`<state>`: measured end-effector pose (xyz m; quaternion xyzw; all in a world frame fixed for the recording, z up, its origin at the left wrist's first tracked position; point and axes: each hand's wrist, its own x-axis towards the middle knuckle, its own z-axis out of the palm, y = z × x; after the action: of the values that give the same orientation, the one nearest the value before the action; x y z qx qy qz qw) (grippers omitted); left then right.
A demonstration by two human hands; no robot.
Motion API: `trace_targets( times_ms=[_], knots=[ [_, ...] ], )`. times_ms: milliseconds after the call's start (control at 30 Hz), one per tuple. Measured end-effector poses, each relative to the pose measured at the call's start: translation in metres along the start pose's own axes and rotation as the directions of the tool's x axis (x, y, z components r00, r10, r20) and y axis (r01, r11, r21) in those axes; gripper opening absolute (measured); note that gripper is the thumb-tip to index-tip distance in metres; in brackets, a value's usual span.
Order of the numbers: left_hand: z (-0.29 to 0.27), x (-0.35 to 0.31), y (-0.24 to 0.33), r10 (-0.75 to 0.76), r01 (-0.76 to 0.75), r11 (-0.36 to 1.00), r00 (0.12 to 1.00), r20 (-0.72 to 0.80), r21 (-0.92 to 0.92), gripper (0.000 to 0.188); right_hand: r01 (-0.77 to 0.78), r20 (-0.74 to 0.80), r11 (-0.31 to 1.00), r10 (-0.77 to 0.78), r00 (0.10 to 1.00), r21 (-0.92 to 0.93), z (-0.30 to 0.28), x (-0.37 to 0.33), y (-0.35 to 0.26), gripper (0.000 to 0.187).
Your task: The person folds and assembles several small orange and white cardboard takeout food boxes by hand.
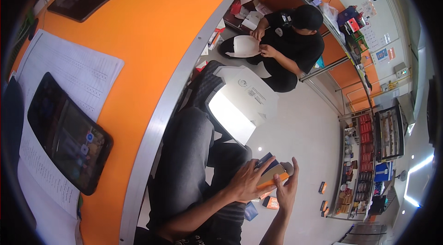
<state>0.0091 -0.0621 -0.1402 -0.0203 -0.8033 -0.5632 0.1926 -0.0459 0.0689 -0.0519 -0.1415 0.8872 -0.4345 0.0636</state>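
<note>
Orange-sided, probably light, stiff, crushable: hold the box [273,172] by its edges; now pinched between left fingers [262,170] and right thumb [278,182].

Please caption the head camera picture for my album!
Left hand holds a small orange-edged box, right hand touching it, as a co-worker handles white card.

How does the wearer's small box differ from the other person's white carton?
The small box shows dark blue, tan and orange; the carton looks white. The wearer's left hand and right hand hold the small box; the other person holds the carton. The small box looks compact, the carton broader. Both are handheld.
</note>
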Motion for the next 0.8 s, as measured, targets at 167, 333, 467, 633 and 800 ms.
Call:
trace_targets(
  times_ms=[167,333,467,633,800],
  knots=[
    [0.002,0.002,-0.004,-0.006,0.006,1.000,1.000,-0.014,-0.012,0.101,0.040,-0.018,0.998,-0.040,0.999,0.042,0.001,0.002,0.015,0.085],
    [0.004,0.000,-0.008,-0.005,0.005,0.999,1.000,-0.008,-0.047,0.107,0.058,-0.007,0.992,-0.058,0.998,0.112,0.000,-0.002,0.012,0.082],
    [0.007,0.001,-0.009,-0.008,0.008,0.999,1.000,0.005,-0.049,0.109,0.070,-0.027,0.986,-0.067,0.997,0.149,-0.001,-0.004,0.013,0.082],
    [0.009,-0.001,-0.012,0.014,-0.014,0.999,1.000,-0.006,-0.043,0.109,0.073,0.110,0.995,-0.065,0.992,-0.068,-0.010,0.001,0.013,0.074],
    [0.013,-0.001,-0.010,0.061,-0.061,0.998,0.998,0.013,-0.020,0.101,0.012,0.172,0.967,0.033,0.985,-0.254,-0.012,0.007,0.005,0.069]
  ],
)
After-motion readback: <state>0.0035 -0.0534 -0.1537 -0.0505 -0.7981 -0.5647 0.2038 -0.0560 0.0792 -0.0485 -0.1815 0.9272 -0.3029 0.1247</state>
